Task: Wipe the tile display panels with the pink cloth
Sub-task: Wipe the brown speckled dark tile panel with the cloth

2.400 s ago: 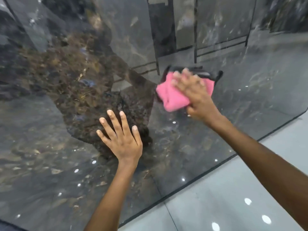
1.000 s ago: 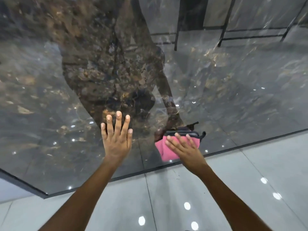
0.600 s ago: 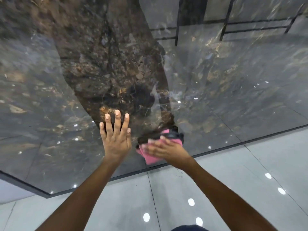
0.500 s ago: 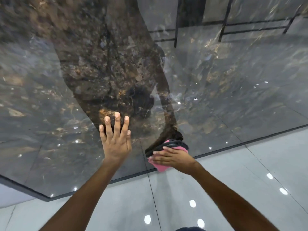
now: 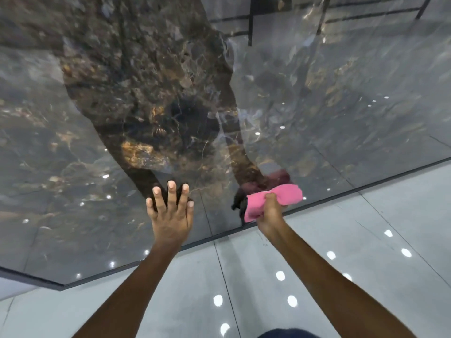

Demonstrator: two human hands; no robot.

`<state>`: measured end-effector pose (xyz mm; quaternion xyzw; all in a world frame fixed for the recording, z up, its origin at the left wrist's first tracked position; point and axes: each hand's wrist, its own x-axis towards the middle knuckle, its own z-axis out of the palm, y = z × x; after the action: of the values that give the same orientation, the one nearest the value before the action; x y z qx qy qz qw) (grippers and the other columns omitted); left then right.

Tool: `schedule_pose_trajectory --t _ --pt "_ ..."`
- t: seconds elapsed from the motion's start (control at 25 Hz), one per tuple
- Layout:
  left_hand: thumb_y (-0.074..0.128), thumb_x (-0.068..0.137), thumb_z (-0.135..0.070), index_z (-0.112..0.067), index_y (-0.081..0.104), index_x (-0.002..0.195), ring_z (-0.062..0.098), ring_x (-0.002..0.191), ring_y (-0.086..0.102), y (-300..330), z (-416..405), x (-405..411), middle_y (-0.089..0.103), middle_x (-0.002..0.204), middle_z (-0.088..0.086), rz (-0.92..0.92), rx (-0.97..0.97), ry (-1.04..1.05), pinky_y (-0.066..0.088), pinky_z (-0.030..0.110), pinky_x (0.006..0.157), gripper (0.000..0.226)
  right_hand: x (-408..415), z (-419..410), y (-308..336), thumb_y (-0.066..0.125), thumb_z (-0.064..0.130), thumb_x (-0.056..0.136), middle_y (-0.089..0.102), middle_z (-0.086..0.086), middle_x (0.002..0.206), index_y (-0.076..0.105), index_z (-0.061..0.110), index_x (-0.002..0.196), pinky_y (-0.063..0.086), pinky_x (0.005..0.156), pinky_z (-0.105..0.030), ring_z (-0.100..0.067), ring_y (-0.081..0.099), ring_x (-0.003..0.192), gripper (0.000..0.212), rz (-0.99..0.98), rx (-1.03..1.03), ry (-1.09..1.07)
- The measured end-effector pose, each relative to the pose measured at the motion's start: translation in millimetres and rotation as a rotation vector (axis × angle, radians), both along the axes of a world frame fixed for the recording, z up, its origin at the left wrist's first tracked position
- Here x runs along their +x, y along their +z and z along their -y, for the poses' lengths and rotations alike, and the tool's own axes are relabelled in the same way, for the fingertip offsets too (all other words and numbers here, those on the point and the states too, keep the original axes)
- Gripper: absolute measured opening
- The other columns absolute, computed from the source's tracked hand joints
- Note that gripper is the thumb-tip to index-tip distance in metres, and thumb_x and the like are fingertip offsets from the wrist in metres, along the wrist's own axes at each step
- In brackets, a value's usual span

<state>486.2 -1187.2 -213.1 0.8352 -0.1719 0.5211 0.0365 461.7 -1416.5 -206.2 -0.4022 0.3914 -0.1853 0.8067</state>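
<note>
Fingers point(image 5: 171, 191) of left hand point(image 5: 170, 219) spread flat on glossy dark tile panel point(image 5: 73, 154); right hand point(image 5: 269, 215) fingers clamped around bunched pink cloth point(image 5: 280, 195), pressed against panel's lower edge, just above pale floor point(image 5: 366, 240).

Two bare forearms, no sleeves, watch or rings seen. Left hand point(image 5: 170, 220) and right hand point(image 5: 269, 215) ungloved. Dark blue garment point(image 5: 288, 334) at bottom edge.

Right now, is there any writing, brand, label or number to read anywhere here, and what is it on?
None: no text shows on the dark marbled tile panel, the pink cloth, the grey floor, or either hand.
</note>
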Motion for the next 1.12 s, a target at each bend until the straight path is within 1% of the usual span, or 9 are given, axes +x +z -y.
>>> schedule_pose_trajectory --t 0.12,0.28,0.44,0.56,0.64,0.76,0.84,0.96,1.12 --pt "0.025 0.106 -0.035 -0.018 0.000 0.157 0.032 0.149 -0.009 -3.3 -1.5 -1.4 -0.010 0.163 0.007 0.001 0.009 -0.016 -0.004 0.047 0.121 0.059 30.8 -6.3 39.6 0.052 0.012 0.092 0.048 -0.011 0.137 0.009 0.012 0.153 0.047 0.097 -0.044 -0.030 0.055 0.110 0.075 -0.116 0.177 -0.065" --pt "0.024 0.107 -0.035 -0.020 0.002 0.157 0.030 0.149 -0.011 1.0 1.9 -2.6 -0.010 0.163 0.005 -0.023 -0.030 -0.041 -0.007 0.045 0.121 0.057 17.7 -50.0 69.9 0.051 0.019 0.084 0.034 -0.009 0.151 0.009 0.018 0.154 0.039 0.107 -0.042 -0.028 0.045 0.127 0.082 0.019 -0.151 -0.130" --pt "0.024 0.107 -0.035 -0.020 0.000 0.157 0.030 0.149 -0.012 -0.3 1.2 -3.0 -0.011 0.163 0.005 -0.025 -0.020 -0.049 -0.007 0.045 0.120 0.058 -12.1 -11.3 3.7 0.062 0.012 0.078 0.038 -0.018 0.142 0.027 0.008 0.149 0.040 0.107 -0.044 -0.030 0.046 0.126 0.079 -0.036 -0.441 -0.189" --pt "0.023 0.107 -0.034 -0.018 -0.001 0.157 0.031 0.149 -0.012 1.9 1.4 -2.6 -0.012 0.163 0.006 -0.033 -0.021 -0.040 -0.006 0.046 0.120 0.058 -6.0 -9.9 -29.0 0.058 0.028 0.083 0.054 -0.016 0.126 0.041 0.006 0.132 0.055 0.080 -0.035 -0.024 0.058 0.096 0.056 -0.115 -0.085 -0.169" --pt "0.023 0.107 -0.034 -0.018 0.000 0.157 0.032 0.149 -0.011 1.0 2.4 -3.5 -0.011 0.163 0.007 -0.028 -0.015 -0.039 -0.006 0.046 0.120 0.057 -19.7 -54.3 -24.9 0.049 0.039 0.095 0.053 -0.015 0.107 0.044 0.012 0.122 0.055 0.063 -0.035 -0.024 0.054 0.081 0.038 -0.129 0.220 0.115" --pt "0.025 0.106 -0.033 -0.017 0.003 0.157 0.033 0.149 -0.009 -8.4 -1.4 -2.9 -0.008 0.163 0.008 -0.027 -0.021 -0.067 -0.005 0.047 0.120 0.058 -38.2 -120.7 1.0 0.042 0.026 0.101 0.052 -0.020 0.102 0.048 0.006 0.096 0.047 0.091 -0.055 -0.042 0.052 0.096 0.021 -0.251 0.514 0.551" --pt "0.025 0.106 -0.033 -0.016 0.003 0.157 0.034 0.149 -0.008 -8.7 -1.9 -0.4 -0.008 0.163 0.009 -0.016 -0.007 -0.063 -0.005 0.048 0.120 0.058 -31.9 -107.7 0.1 0.040 0.009 0.097 0.051 -0.022 0.104 0.045 0.002 0.089 0.038 0.101 -0.063 -0.044 0.049 0.105 0.012 -0.242 0.488 0.458" --pt "0.026 0.106 -0.033 -0.016 0.002 0.157 0.035 0.149 -0.008 -5.5 -0.8 2.1 -0.008 0.163 0.009 -0.004 -0.004 -0.059 -0.004 0.048 0.120 0.059 -16.2 -40.2 -29.2 0.042 0.008 0.092 0.051 -0.019 0.093 0.048 0.001 0.095 0.038 0.099 -0.059 -0.034 0.050 0.087 0.010 -0.270 0.251 0.219" --pt "0.024 0.106 -0.032 -0.015 0.000 0.157 0.036 0.149 -0.009 -7.1 3.1 4.8 -0.010 0.163 0.010 0.028 0.007 -0.062 -0.005 0.049 0.120 0.059 -18.9 -6.1 -26.8 0.051 0.012 0.073 0.044 -0.009 0.077 0.047 0.006 0.096 0.040 0.062 -0.034 -0.021 0.045 0.067 0.024 -0.183 0.186 0.084"
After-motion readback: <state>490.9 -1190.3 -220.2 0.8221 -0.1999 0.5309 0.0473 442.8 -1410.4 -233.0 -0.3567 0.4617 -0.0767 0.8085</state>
